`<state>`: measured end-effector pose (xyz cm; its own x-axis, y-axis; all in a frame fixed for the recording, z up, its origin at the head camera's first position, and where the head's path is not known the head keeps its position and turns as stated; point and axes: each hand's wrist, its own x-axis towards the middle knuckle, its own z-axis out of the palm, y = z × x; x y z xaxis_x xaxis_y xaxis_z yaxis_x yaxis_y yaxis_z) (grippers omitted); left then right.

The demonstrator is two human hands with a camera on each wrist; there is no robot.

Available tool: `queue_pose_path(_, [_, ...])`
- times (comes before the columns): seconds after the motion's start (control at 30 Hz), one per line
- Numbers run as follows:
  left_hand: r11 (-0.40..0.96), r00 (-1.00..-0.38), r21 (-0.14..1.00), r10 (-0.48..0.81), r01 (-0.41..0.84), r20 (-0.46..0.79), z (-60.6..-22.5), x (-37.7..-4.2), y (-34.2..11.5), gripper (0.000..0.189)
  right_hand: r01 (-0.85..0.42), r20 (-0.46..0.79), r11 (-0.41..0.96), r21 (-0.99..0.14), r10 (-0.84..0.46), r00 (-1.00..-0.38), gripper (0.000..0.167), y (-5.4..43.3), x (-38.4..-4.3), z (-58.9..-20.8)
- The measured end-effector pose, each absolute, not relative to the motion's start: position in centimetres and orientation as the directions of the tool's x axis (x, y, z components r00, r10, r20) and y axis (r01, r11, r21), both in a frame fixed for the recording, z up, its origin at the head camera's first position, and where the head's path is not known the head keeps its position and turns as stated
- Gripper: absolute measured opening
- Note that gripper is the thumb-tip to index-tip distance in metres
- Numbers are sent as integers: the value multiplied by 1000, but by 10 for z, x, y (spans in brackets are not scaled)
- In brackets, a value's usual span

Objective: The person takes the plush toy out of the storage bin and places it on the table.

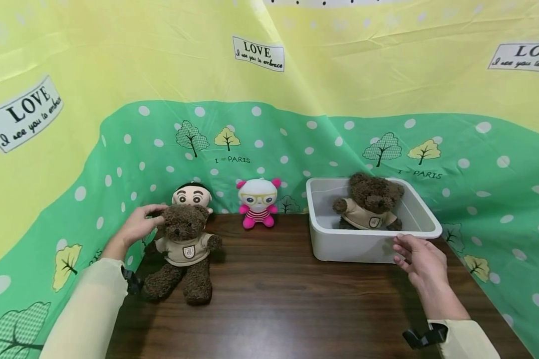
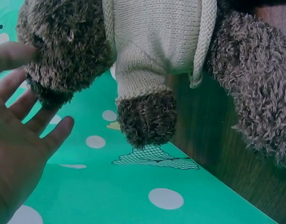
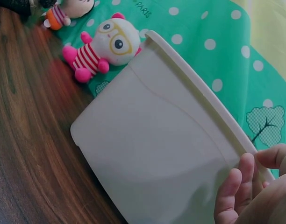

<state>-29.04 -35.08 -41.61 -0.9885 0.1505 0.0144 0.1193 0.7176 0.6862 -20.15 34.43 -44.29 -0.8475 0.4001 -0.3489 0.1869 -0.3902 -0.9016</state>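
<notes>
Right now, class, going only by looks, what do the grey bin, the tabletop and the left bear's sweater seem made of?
Grey bin: probably smooth plastic; lipped rim, rounded corners.
Tabletop: low-sheen wood or laminate; brown grain shows.
Left bear's sweater: matte knitted yarn; visible stitches.

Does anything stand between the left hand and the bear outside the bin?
Nothing visible does: the left hand touches the bear at its head. The black-haired doll is behind the bear, not between them.
</notes>
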Motion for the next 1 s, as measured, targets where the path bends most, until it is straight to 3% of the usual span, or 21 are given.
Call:
queue_pose_path(0.2, [733,-992,670,120,121,47,-415,-291,-344,66,185,-346,-393,-901,392,-852,12,345,-202,-442])
queue_pose_path(1.0, [697,-974,684,104,217,203,-386,-296,-315,50,194,-365,-397,-897,416,-833,7,344,-203,-443])
